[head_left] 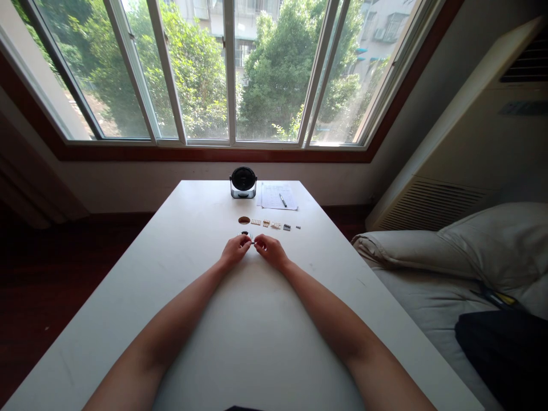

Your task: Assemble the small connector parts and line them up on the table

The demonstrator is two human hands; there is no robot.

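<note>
My left hand (235, 250) and my right hand (270, 250) meet near the middle of the white table (205, 319). Both are closed, fingertips pinched on a small dark piece (253, 243) between them, too small to name. Just beyond the left fingertips lies a small round item with a dark centre (245, 233), partly covered by the fingers. Farther off is a brown round piece (244, 220). To its right run small tan pieces (256, 222), more tan and pale pieces (275, 226), dark pieces (286, 227) and one tiny dark piece (298, 227).
A small black round fan-like device (243, 181) stands at the table's far edge. Beside it, printed paper sheets (274, 197) lie with a pen (283, 200) on top. A beige sofa (411, 274) is to the right, with dark cloth (500, 348) on it. Windows rise behind the table.
</note>
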